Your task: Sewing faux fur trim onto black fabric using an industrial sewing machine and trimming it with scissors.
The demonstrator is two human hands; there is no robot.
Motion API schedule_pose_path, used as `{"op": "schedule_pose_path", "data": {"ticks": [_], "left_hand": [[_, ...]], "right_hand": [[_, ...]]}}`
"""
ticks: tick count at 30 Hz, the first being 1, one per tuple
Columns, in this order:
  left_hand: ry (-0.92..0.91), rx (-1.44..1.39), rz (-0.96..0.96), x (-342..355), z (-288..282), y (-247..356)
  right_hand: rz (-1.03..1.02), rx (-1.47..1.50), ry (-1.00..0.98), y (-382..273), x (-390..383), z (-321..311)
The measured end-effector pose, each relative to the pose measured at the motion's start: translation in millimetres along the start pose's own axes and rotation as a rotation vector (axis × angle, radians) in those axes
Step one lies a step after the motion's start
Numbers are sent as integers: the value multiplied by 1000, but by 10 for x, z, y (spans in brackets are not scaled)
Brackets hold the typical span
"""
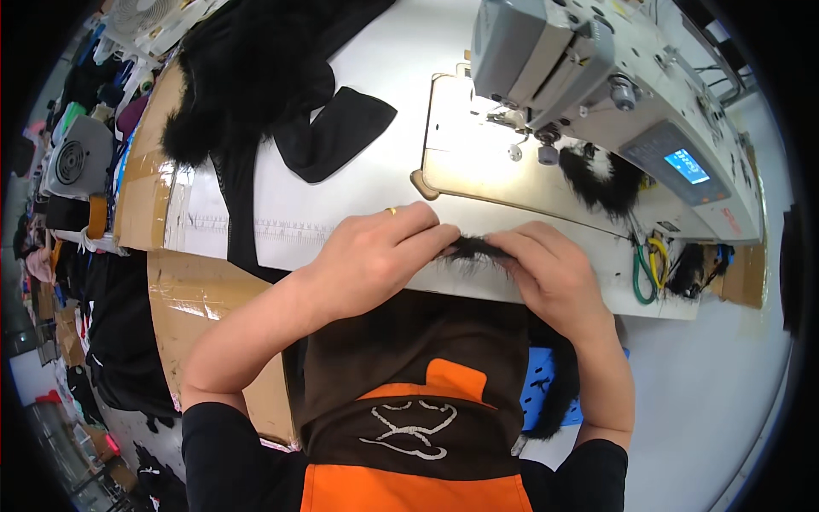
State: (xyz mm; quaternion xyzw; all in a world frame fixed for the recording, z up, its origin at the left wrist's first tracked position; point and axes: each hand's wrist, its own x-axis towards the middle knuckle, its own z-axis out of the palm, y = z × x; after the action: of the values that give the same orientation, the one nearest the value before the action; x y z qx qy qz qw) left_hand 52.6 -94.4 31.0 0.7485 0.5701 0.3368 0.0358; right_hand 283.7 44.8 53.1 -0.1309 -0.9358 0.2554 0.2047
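Note:
Between my hands, at the front edge of the white sewing table (294, 218), stretches a short strip of black fur trim (476, 249). My left hand (380, 252) pinches its left end, a ring on one finger. The right end is pinched by the fingers of my right hand (546, 269). Just beyond stands a sewing machine (546, 60) with its lamp lit over the metal needle plate (478, 175); the fur is apart from the needle. What lies under my fingertips is hidden.
Black fabric with fur (256, 77) is heaped at the back left. A black fur piece (601, 183) lies beneath the machine arm. Green-handled scissors (641, 273) are at the right. Cardboard (205, 299) lines the left edge, and a blue basket (539, 384) stands below the table.

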Motion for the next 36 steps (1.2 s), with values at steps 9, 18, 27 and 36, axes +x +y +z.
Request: {"op": "schedule_pose_path", "data": {"ticks": [9, 18, 27, 36], "left_hand": [[12, 52, 47, -25, -61, 237], [-11, -27, -198, -172, -378, 229], [-70, 324, -133, -177, -107, 324], [-19, -350, -87, 213, 853, 926]], "right_hand": [[113, 104, 46, -187, -239, -65], [296, 261, 117, -24, -694, -166], [431, 338, 149, 45, -946, -67], [538, 456, 167, -121, -1118, -357]]}}
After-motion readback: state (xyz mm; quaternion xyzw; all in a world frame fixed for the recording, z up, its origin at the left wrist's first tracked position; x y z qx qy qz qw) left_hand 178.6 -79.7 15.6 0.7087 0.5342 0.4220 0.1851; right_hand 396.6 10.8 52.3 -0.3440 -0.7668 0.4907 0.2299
